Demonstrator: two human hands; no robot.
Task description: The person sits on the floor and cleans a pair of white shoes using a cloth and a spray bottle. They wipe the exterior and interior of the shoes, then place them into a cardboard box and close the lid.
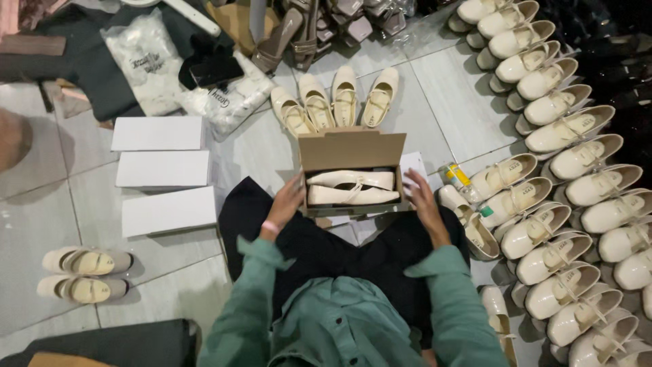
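Tiled floor (441, 88) | hands: left (288, 199), right (420, 199) open, flanking shoebox (351, 151) | cream shoes (570, 163) right

The open shoebox (352, 151) is brown cardboard and the two shoes (352, 187) in it are cream. Three closed boxes (163, 170) are plain white. The floor tiles (441, 95) are pale grey, the sleeves (441, 306) muted green, the wristband (270, 227) pink, the lap cloth (326, 251) black.
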